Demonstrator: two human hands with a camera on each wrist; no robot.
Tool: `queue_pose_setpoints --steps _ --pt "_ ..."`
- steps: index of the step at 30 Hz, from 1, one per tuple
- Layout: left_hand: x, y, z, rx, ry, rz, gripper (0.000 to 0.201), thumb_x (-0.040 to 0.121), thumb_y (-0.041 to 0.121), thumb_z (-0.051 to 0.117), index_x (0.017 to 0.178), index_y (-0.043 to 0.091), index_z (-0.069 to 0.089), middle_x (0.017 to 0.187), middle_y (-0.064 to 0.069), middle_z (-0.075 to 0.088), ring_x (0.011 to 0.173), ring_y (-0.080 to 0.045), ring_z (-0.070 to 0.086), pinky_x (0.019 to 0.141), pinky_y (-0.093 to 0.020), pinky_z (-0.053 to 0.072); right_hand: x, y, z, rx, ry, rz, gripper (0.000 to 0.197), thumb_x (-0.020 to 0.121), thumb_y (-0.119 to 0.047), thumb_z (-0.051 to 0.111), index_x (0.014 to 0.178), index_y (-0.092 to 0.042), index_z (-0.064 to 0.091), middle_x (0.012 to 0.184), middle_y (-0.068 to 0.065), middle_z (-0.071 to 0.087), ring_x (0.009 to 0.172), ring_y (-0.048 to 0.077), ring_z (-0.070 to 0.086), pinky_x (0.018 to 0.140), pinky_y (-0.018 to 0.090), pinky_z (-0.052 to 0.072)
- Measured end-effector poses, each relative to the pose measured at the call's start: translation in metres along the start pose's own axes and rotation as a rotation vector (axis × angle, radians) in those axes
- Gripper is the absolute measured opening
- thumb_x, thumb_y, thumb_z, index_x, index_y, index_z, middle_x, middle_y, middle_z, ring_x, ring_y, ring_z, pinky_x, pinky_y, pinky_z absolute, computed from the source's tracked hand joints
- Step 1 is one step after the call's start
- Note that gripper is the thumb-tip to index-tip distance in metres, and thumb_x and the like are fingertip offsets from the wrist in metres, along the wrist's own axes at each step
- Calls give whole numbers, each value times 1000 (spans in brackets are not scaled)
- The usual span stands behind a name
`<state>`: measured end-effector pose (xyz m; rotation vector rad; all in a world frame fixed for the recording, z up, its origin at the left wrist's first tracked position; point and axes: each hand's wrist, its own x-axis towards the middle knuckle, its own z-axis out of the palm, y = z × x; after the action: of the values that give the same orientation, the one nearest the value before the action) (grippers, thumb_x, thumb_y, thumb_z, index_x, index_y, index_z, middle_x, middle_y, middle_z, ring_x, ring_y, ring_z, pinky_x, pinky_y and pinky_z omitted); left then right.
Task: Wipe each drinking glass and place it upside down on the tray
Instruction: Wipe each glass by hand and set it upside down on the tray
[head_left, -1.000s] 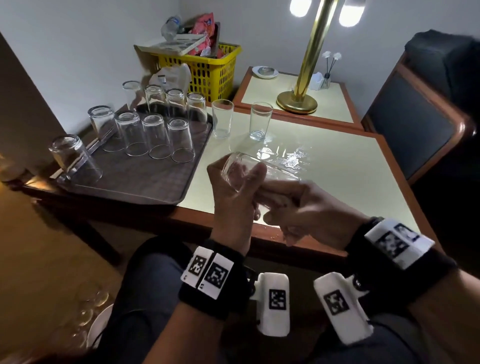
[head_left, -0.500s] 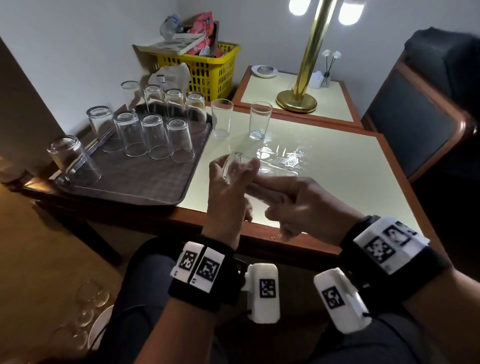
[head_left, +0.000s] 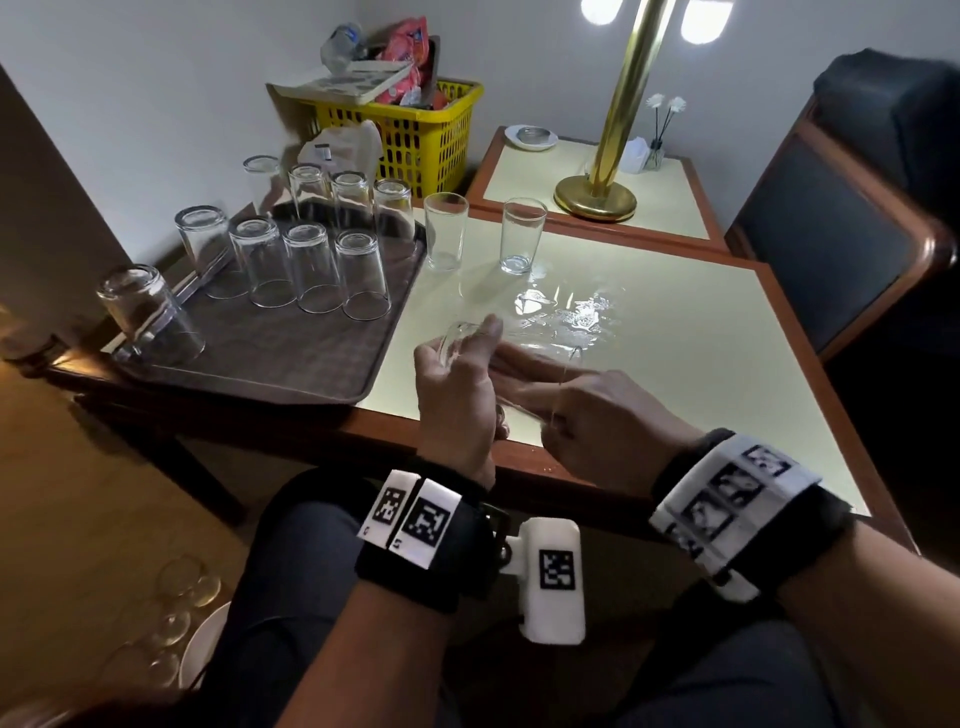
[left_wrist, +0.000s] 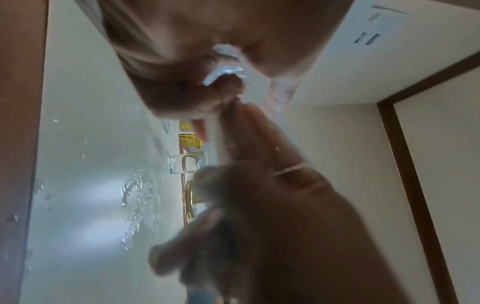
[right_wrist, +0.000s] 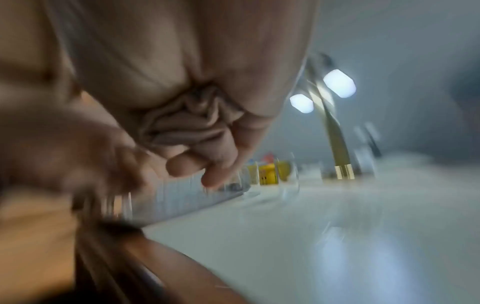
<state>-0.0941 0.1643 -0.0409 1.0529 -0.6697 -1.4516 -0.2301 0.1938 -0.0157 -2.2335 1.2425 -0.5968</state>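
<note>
L hand (head_left: 457, 384) grips glass (head_left: 470, 338) sideways by base, over table edge; R hand (head_left: 597, 415) fingers straight inside mouth. Rub full inner wall w/ firm base hold, then flip onto tray (head_left: 291, 358) left of grip.

left hand (head_left: 457, 395) curls its fingers (head_left: 488, 328) toward twelve o'clock, right hand (head_left: 597, 415) reaches toward nine o'clock, two fingers straight, wrists close.
</note>
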Motion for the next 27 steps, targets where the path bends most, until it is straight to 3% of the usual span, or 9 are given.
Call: queue_pose_setpoints --steps 2,4,6,8,12,14,18,23,27 --pt "-3 -1 1 -63 -1 57 50 86 34 77 120 14 46 103 -12 55 55 -7 49 47 -22 38 3 1 6 173 -10 44 87 77 19 53 149 -29 49 161 -17 32 130 0 54 98 21 53" --pt "-5 -1 0 -111 -88 143 60 77 37 81 120 14 45 99 -11 51 57 -10 48 44 -24 33 5 0 6 627 -37 152 83 79 25 57 147 -22 52 146 -12 56 83 5 73 69 24 61" --pt "-4 1 -2 -99 -155 199 52 77 41 78 114 20 48 97 -11 54 63 -16 48 46 -26 33 1 -1 -3 978 -87 208 75 80 18 61 145 -21 54 115 -8 75 46 9 60 47 25 55" --pt "-2 2 -2 -39 -153 144 41 86 40 76 109 21 49 91 -10 54 53 -14 45 45 -25 34 -3 1 -10 875 -77 173 74 82 17 59 144 -22 54 118 -13 73 55 11 65 54 28 59" --pt "-5 2 4 -18 0 2 32 91 35 71 111 27 48 86 -5 58 47 -8 49 46 -25 37 0 -2 4 -8 78 -23 83 77 19 52 145 -29 55 159 -13 38 139 10 49 103 38 54" --pt "-8 -2 3 -88 -23 70 40 84 32 78 111 25 49 95 -9 58 56 -10 51 45 -24 36 1 -1 8 253 45 4 86 76 24 50 146 -26 54 160 -8 38 132 15 57 94 31 59" --pt "-7 -1 0 -111 -178 199 59 80 35 78 125 12 49 95 -17 54 61 -19 49 46 -26 34 -4 -9 -7 995 -67 187 73 81 14 67 140 -28 59 133 25 62 51 14 61 51 27 57" --pt "-6 1 6 -2 -76 3 30 92 33 70 109 29 46 80 -6 55 43 -11 41 42 -24 34 2 1 -3 -137 36 28 79 87 8 48 149 -40 46 159 -9 41 118 26 67 86 39 61" --pt "-8 -7 4 -94 -174 133 37 86 24 76 109 22 47 83 -5 54 54 -11 47 41 -21 34 -6 2 4 453 23 130 79 81 17 60 144 -30 55 145 -11 58 86 25 76 65 36 63"
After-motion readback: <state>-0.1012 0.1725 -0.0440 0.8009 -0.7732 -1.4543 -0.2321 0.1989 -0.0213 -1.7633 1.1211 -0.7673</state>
